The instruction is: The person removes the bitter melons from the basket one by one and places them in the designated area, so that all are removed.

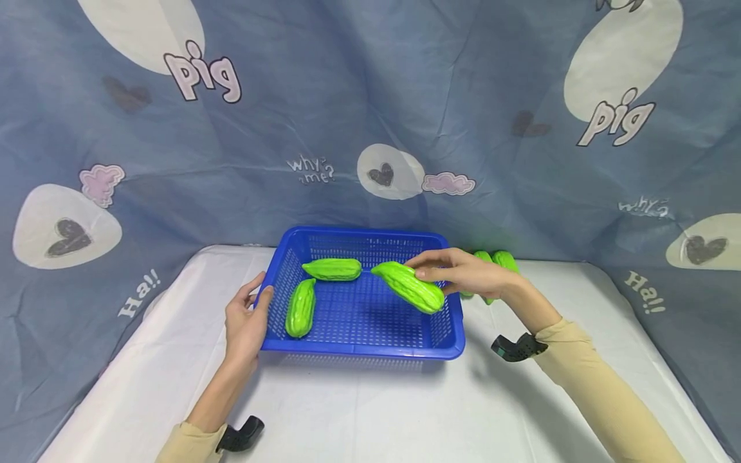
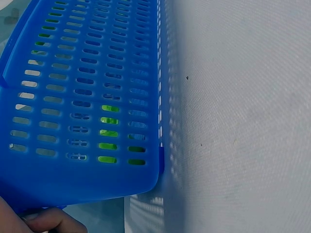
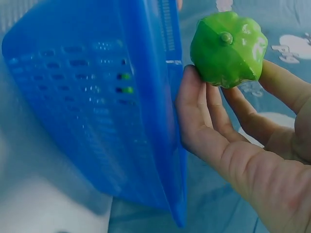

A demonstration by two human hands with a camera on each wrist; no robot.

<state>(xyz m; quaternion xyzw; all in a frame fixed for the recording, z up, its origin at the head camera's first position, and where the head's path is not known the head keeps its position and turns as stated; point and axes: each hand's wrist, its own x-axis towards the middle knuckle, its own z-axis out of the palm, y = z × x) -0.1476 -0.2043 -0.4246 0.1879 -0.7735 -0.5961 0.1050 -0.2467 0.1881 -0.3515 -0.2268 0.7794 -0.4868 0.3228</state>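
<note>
My right hand (image 1: 475, 273) pinches a bright green bitter melon (image 1: 410, 287) between thumb and fingers, above the right part of a blue plastic basket (image 1: 359, 350). The rounded end of that bitter melon (image 3: 227, 51) faces the right wrist camera. At the basket's left side, my left hand (image 1: 246, 325) grips the rim, with only some fingertips in the left wrist view. Inside the basket lie two more: one bitter melon (image 1: 332, 269) sideways along the back, another bitter melon (image 1: 300, 308) lengthwise by the left wall.
Several more green bitter melons (image 1: 505, 260) lie on the table to the right of the basket, partly hidden behind my right hand. White cloth (image 1: 347, 411) covers the table. A blue-grey printed curtain (image 1: 324, 116) hangs behind and along the sides.
</note>
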